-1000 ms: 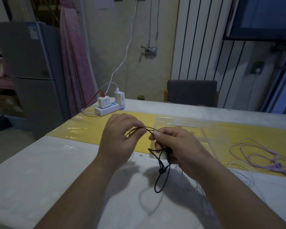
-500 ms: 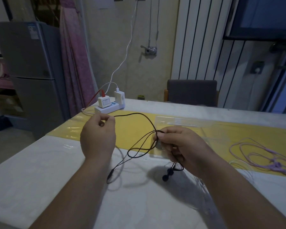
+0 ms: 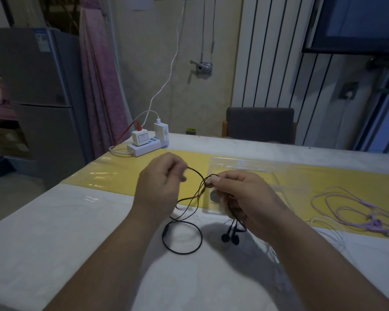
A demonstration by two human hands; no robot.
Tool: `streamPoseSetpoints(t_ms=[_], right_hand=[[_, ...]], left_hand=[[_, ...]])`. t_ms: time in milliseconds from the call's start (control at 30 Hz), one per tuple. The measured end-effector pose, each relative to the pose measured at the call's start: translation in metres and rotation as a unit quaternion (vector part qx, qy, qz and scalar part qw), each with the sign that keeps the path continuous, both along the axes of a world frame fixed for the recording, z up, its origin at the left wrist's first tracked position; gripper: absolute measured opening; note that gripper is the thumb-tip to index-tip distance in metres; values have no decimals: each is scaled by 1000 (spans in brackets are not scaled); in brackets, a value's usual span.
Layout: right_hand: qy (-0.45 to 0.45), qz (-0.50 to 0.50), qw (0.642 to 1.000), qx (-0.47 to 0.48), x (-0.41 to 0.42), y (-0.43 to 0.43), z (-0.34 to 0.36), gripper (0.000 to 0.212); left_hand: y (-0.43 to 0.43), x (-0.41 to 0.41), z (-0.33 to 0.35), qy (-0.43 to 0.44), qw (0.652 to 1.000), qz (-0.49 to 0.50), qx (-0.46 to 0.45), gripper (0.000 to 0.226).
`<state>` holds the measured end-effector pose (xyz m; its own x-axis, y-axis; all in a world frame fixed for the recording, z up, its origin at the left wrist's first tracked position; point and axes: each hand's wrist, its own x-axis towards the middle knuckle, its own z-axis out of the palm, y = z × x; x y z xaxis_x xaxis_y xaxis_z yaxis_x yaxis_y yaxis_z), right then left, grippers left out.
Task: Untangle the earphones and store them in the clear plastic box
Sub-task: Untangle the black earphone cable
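Note:
The black earphones (image 3: 182,239) hang between both hands over the white table (image 3: 54,232). My left hand (image 3: 160,187) pinches the cable near one end, fingers curled. My right hand (image 3: 240,196) pinches a loop of the same cable at its fingertips; the two black earbuds (image 3: 230,237) dangle below it, close to the table. A loose cable loop lies on the table between my forearms. The clear plastic box (image 3: 256,169) lies flat on the yellow runner (image 3: 121,173), just behind my right hand. Pink earphones (image 3: 357,209) lie coiled at the right.
A white power strip (image 3: 147,144) with chargers sits at the table's far left corner. White thin earphone cables (image 3: 323,223) lie near my right forearm. A grey chair (image 3: 259,124) stands behind the table, a fridge (image 3: 32,86) at the left.
My left hand, which had pulled the cable out to the left, has come back toward my right hand. The cable slackened and a loop now lies on the table.

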<state>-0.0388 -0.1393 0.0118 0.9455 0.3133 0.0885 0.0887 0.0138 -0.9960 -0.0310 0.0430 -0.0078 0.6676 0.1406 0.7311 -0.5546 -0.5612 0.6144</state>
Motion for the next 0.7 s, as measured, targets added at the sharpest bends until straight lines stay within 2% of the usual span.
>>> streamPoseSetpoints(t_ms=[67,133,233,333,400,467,500,567,633,667,700], right_hand=[[11,-17,1000,17,0,-2,2,25],[9,-28,999,41,0,-4,5,27],[-8,-35,994,103,1,-5,8,30],[2,-22,986,166,0,-3,10,31],[10,-11,987,162,-2,-1,10,30],[9,-7,991,132,-2,1,8,28],[7,-8,993,118,-2,1,7,28],[1,-15,996,92,-2,2,6,27],[-7,-18,997,79,-2,3,5,28],[-10,-19,997,75,-3,4,5,28],[-15,-22,997,67,-3,5,5,28]], left_hand=[[5,3,0,39,991,61,-110,18],[11,6,1,71,976,146,-148,18],[18,7,1,132,952,250,-115,19],[20,6,-2,225,940,257,-18,18],[18,7,-5,278,928,230,89,18],[11,6,-4,259,937,197,127,34],[8,3,-1,223,955,170,99,37],[3,-3,6,156,985,65,-23,38],[1,-4,7,118,982,-90,-120,35],[0,-5,6,99,974,-152,-135,32],[0,-5,5,82,965,-206,-144,40]])
